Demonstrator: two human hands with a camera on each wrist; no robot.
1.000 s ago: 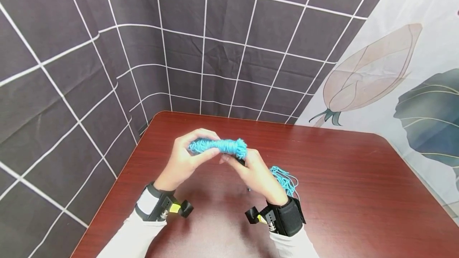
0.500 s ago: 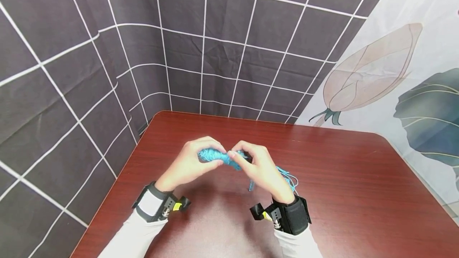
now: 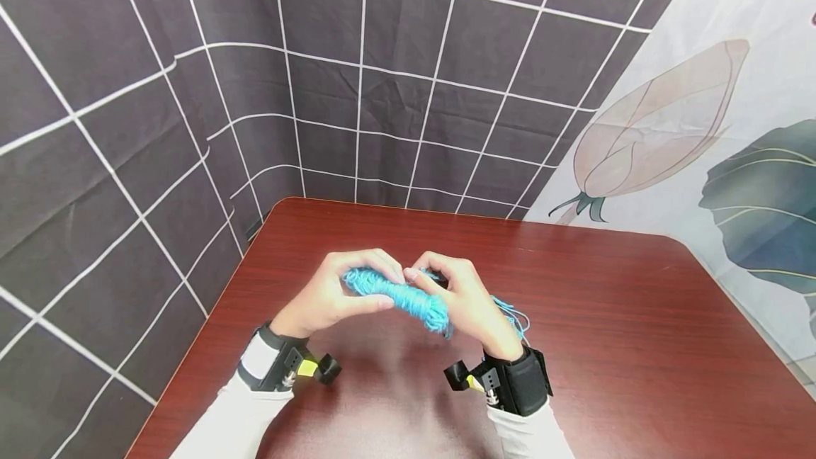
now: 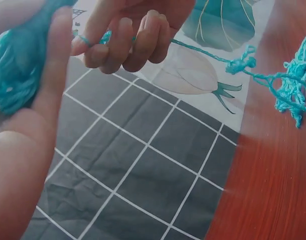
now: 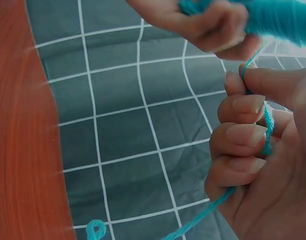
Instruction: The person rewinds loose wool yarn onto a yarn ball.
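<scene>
My left hand (image 3: 324, 296) grips a long wound bundle of turquoise yarn (image 3: 411, 298), thumb on the near side and fingers over the far side. The bundle tilts, its right end lower and nearer to me. Just right of it, my right hand (image 3: 464, 297) pinches a yarn strand (image 5: 200, 220) between thumb and forefinger. That strand passes through the curled fingers of the right hand, as the right wrist view shows. A thin length links the pinch to the bundle. Beyond the hand, the strand has a small tangle (image 4: 241, 61) in the left wrist view.
A loose heap of turquoise yarn (image 3: 512, 314) lies on the reddish-brown table (image 3: 612, 346), partly behind the right wrist. Dark grid-patterned cloth (image 3: 401, 98) hangs behind the table, with a floral white cloth (image 3: 676, 183) at the right. Both wrists wear black camera straps.
The bundle has swung from nearly level to tilted, its right end lower. My right hand has moved from under that end to beside it, now pinching the strand.
</scene>
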